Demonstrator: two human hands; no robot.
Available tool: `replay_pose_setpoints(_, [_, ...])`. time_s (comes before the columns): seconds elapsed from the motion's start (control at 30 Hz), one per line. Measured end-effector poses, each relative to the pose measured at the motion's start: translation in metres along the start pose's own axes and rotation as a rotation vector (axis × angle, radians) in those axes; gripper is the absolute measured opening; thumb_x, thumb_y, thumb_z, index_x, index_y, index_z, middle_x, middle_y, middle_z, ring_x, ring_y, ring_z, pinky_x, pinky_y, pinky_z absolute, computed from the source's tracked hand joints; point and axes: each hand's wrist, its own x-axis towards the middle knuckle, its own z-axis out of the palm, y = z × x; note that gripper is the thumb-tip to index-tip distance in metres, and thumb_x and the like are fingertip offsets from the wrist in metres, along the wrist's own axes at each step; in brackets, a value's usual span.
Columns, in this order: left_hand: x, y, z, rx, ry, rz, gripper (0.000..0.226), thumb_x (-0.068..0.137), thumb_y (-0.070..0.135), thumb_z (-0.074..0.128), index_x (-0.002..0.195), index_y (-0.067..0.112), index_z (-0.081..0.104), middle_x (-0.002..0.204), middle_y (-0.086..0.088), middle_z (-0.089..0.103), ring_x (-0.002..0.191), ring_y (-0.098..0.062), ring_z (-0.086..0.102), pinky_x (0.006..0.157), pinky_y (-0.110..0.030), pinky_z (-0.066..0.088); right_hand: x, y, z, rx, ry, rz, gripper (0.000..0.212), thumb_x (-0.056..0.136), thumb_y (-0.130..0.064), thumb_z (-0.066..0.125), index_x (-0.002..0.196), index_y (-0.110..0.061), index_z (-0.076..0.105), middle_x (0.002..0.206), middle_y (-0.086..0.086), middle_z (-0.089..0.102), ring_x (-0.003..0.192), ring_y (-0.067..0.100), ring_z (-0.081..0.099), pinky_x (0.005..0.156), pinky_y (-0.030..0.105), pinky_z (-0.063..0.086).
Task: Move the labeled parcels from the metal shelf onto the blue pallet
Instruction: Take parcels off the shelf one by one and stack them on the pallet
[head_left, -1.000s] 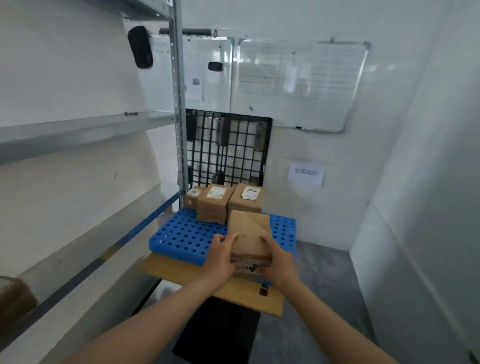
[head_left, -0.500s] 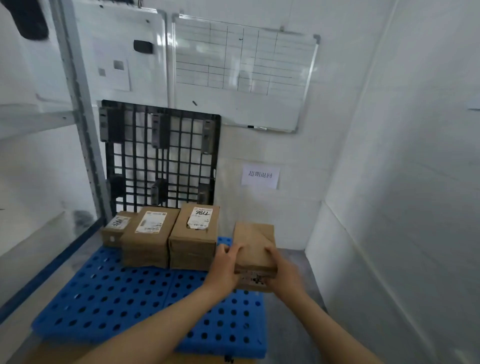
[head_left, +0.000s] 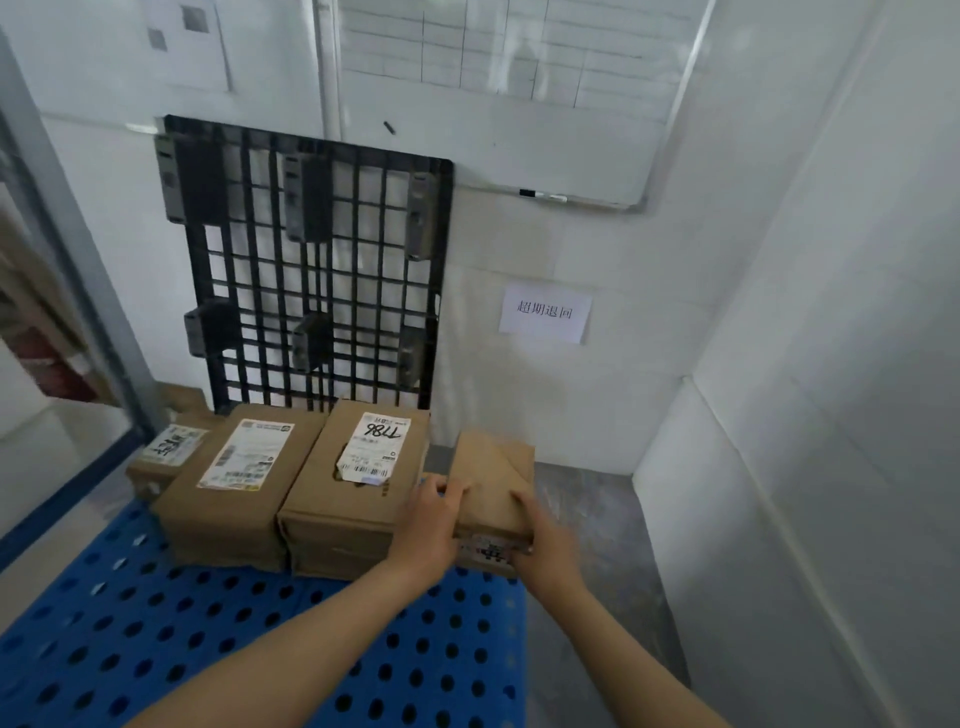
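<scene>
Three brown cardboard parcels with white labels (head_left: 239, 493) sat side by side along the far edge of the blue perforated plastic pallet (head_left: 260, 649), just in front of a black plastic grid pallet (head_left: 311, 260) that leaned upright against the wall. A fourth brown cardboard parcel (head_left: 493, 483) was at the right end of that row, just beside the parcel marked 786 (head_left: 358, 493). The left hand (head_left: 428, 525) curled over its near left corner and the right hand (head_left: 545, 545) wrapped its near right corner, so each grip was closed on the box. Whether its base had met the pallet could not be told. This looked like the fourth placement, nearly complete, with only the release left. At far left, the grey metal shelf upright (head_left: 67, 249) stood beside blurred brown shapes, possibly more parcels, so how many remained was unclear.
</scene>
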Motion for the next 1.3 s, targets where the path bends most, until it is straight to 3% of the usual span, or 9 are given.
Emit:
replay_pose_setpoints(0.1, [0.022, -0.012, 0.011, 0.177, 0.020, -0.073, 0.059, 0.086, 0.012, 0.057, 0.137, 0.025, 0.031, 0.136, -0.004, 0.037, 0.127, -0.024, 0.034, 0.106, -0.035, 0.035, 0.032, 0.014, 0.017, 0.022, -0.061, 0.005, 0.062, 0.085, -0.001, 0.055, 0.139, -0.021, 0.031, 0.120, 0.010, 0.055, 0.087, 0.013, 0.050, 0.066, 0.011, 0.040])
replay_pose_setpoints(0.23, [0.040, -0.014, 0.027, 0.447, -0.034, -0.173, 0.060, 0.089, 0.018, 0.055, 0.140, 0.023, 0.024, 0.139, -0.009, 0.040, 0.140, -0.031, 0.019, 0.113, -0.055, 0.017, 0.058, 0.030, 0.044, 0.106, -0.094, 0.005, 0.059, 0.086, 0.002, 0.051, 0.137, -0.021, 0.032, 0.123, 0.012, 0.052, 0.085, 0.011, 0.047, 0.057, 0.006, 0.040])
replay_pose_setpoints(0.4, [0.057, -0.010, 0.035, 0.600, -0.091, -0.188, 0.053, 0.090, 0.021, 0.055, 0.135, 0.016, 0.028, 0.139, -0.016, 0.041, 0.143, -0.034, 0.012, 0.113, -0.063, 0.005, 0.073, 0.040, 0.065, 0.197, -0.104, 0.042, 0.059, 0.089, 0.001, 0.049, 0.141, -0.020, 0.029, 0.128, 0.011, 0.049, 0.096, 0.015, 0.050, 0.074, 0.014, 0.042])
replay_pose_setpoints(0.6, [0.059, -0.019, 0.042, 0.653, -0.136, -0.197, 0.043, 0.087, 0.017, 0.057, 0.126, 0.013, 0.039, 0.130, -0.017, 0.053, 0.138, -0.032, 0.024, 0.113, -0.062, 0.007, 0.080, 0.044, 0.075, 0.200, -0.168, 0.022, 0.059, 0.089, 0.002, 0.045, 0.140, -0.023, 0.030, 0.136, 0.007, 0.044, 0.116, 0.021, 0.050, 0.096, 0.031, 0.046])
replay_pose_setpoints(0.73, [0.061, -0.016, 0.041, 0.659, -0.157, -0.213, 0.037, 0.088, 0.013, 0.055, 0.123, 0.010, 0.044, 0.132, -0.018, 0.049, 0.136, -0.032, 0.025, 0.113, -0.061, 0.007, 0.081, 0.045, 0.081, 0.208, -0.166, 0.021, 0.060, 0.087, 0.006, 0.045, 0.137, -0.024, 0.032, 0.132, 0.009, 0.047, 0.110, 0.021, 0.052, 0.088, 0.025, 0.046])
replay_pose_setpoints(0.93, [0.062, -0.017, 0.037, 0.671, -0.183, -0.193, 0.038, 0.091, 0.006, 0.048, 0.129, 0.003, 0.042, 0.155, -0.024, 0.007, 0.145, -0.032, -0.002, 0.114, -0.060, 0.006, 0.078, 0.043, 0.086, 0.187, -0.168, 0.001, 0.061, 0.086, 0.005, 0.049, 0.138, -0.022, 0.032, 0.132, 0.007, 0.047, 0.104, 0.016, 0.051, 0.080, 0.013, 0.039])
replay_pose_setpoints(1.07, [0.056, -0.026, 0.040, 0.662, -0.171, -0.161, 0.037, 0.092, 0.003, 0.045, 0.129, 0.004, 0.040, 0.154, -0.025, 0.005, 0.146, -0.032, -0.002, 0.113, -0.061, 0.005, 0.075, 0.045, 0.088, 0.155, -0.164, -0.035, 0.062, 0.085, 0.005, 0.050, 0.137, -0.023, 0.033, 0.128, 0.009, 0.050, 0.093, 0.011, 0.047, 0.075, 0.013, 0.039])
replay_pose_setpoints(1.2, [0.052, -0.030, 0.041, 0.656, -0.184, -0.157, 0.039, 0.093, 0.005, 0.045, 0.131, 0.005, 0.038, 0.155, -0.023, 0.005, 0.146, -0.032, -0.002, 0.113, -0.061, 0.004, 0.072, 0.044, 0.085, 0.135, -0.181, -0.034, 0.062, 0.086, 0.003, 0.051, 0.138, -0.024, 0.031, 0.129, 0.009, 0.047, 0.098, 0.012, 0.047, 0.079, 0.013, 0.039])
replay_pose_setpoints(1.3, [0.052, -0.027, 0.036, 0.627, -0.198, -0.152, 0.044, 0.090, 0.006, 0.051, 0.132, 0.008, 0.038, 0.155, -0.020, 0.005, 0.146, -0.032, -0.002, 0.114, -0.060, 0.004, 0.070, 0.037, 0.074, 0.085, -0.255, -0.048, 0.063, 0.085, -0.002, 0.054, 0.139, -0.022, 0.028, 0.139, 0.009, 0.035, 0.121, 0.022, 0.043, 0.088, 0.016, 0.038])
